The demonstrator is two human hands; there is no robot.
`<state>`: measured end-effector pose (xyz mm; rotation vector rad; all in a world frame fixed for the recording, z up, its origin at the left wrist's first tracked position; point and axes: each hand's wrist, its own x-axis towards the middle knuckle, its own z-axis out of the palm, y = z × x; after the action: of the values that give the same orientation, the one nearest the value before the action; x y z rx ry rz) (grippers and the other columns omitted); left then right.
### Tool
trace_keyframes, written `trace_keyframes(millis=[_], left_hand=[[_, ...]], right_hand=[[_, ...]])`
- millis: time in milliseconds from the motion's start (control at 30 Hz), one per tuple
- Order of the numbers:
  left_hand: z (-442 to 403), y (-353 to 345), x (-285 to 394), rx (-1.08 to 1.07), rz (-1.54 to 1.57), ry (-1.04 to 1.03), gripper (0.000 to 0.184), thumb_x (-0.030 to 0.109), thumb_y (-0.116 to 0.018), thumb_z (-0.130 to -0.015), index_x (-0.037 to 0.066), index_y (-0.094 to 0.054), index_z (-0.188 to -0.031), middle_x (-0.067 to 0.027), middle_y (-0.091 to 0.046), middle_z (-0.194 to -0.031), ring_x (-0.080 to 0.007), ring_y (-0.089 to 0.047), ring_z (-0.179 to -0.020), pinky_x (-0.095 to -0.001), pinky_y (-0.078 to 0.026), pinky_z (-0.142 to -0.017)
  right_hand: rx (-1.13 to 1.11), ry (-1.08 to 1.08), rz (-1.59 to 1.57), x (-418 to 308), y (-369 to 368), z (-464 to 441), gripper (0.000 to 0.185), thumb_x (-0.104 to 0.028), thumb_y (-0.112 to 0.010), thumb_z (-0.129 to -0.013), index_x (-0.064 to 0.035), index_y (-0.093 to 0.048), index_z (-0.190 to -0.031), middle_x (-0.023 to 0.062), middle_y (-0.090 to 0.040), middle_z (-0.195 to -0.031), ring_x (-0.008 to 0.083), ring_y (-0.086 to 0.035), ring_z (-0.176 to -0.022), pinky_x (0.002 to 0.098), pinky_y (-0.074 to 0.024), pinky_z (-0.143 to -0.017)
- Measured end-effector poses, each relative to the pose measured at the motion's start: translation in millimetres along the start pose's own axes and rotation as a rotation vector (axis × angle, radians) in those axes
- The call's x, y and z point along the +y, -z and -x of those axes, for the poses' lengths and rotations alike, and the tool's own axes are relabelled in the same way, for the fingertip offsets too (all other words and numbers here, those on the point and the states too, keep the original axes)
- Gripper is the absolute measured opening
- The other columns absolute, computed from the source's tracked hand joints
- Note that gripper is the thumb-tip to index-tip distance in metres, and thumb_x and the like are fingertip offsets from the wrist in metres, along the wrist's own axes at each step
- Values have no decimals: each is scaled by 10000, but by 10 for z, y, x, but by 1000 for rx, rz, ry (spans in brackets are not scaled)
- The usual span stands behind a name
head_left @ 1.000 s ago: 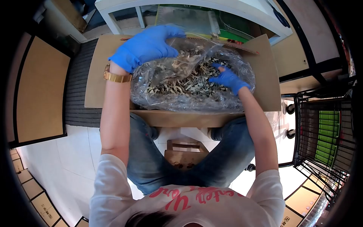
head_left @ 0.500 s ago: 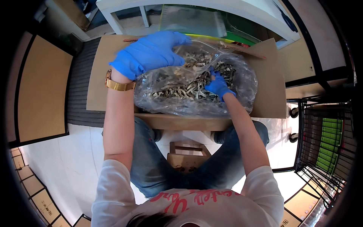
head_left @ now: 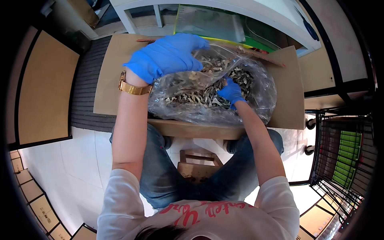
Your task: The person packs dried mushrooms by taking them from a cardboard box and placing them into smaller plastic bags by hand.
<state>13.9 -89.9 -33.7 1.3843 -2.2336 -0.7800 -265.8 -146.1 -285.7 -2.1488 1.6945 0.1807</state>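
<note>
A clear plastic bag [head_left: 180, 109] lies in an open cardboard box [head_left: 286, 90], full of dried grey-brown and pale strips [head_left: 202, 97] that look like dried mushroom slices. My left hand [head_left: 168, 56], in a blue glove, is curled over the bag's far left side, thumb and fingers bent around the plastic near its mouth. Inside the bag, my right hand [head_left: 232, 92], gloved too, has its fingers bent among the strips. A pale piece shows at its fingertips. Those fingertips are partly hidden by the strips.
A white table frame [head_left: 256, 12] with green-edged plastic sheets [head_left: 210, 26] beneath stands behind the box. Scissors [head_left: 307, 26] hang at upper right. At right is a black wire cart [head_left: 346, 120]. A small wooden stool [head_left: 196, 170] sits between my legs; a cabinet [head_left: 48, 88] is left.
The view has shifted slightly, so the box and my left hand appear a little farther right. My right hand stays in about the same place among the strips, its fingers slightly more drawn in.
</note>
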Motion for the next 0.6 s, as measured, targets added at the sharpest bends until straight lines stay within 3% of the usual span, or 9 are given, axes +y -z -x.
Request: trace_keyframes(millis=[200,333,433,500,533,600], left_hand=[[-19,24,7,-42,-8,12,566,148,-706,-779,77,-519,-1309,-103,-600,-1199,-200,-571,-1014,-308,-466,-886],[-36,14,-30,-17,-81,-44,565,158,-697,-785,73,-514,-1313,-109,-599,-1202,-206,-570,-1026,-315,-462,-899],[-25,58,-6,-40,-6,17,573,171,-700,-784,69,-511,-1315,-118,-597,-1204,-210,-568,-1045,-312,-457,-908],[-16,83,-23,-47,9,77,588,169,-714,-776,69,-509,-1318,-125,-594,-1209,-211,-563,-1065,-311,-452,-917],[-20,90,-40,-48,8,72,588,169,-714,-776,69,-509,-1318,-125,-594,-1209,-211,-563,-1065,-311,-452,-917],[-33,86,-83,-44,-5,107,602,172,-729,-768,63,-507,-1316,-124,-585,-1224,-207,-555,-1083,-307,-448,-920]], right_hand=[[11,-42,19,-50,-79,-3,704,-316,-661,-750,-86,-424,-1372,215,-522,-1283,359,-591,-1056,439,-482,-892],[-8,-64,-88,1,8,-7,699,-274,-650,-746,-57,-420,-1369,222,-537,-1266,371,-582,-1065,437,-479,-894],[147,-57,-199,26,91,40,709,-240,-668,-742,-22,-410,-1366,235,-551,-1244,366,-583,-1067,420,-473,-901],[231,78,-410,5,240,82,719,-199,-692,-736,-3,-404,-1365,238,-580,-1180,332,-607,-1007,381,-470,-898],[47,-8,-570,-69,473,142,729,-178,-709,-735,3,-397,-1369,216,-608,-1089,290,-610,-940,355,-472,-875],[132,3,-556,-92,693,260,734,-172,-713,-732,2,-396,-1371,190,-617,-1036,264,-609,-893,346,-477,-851]])
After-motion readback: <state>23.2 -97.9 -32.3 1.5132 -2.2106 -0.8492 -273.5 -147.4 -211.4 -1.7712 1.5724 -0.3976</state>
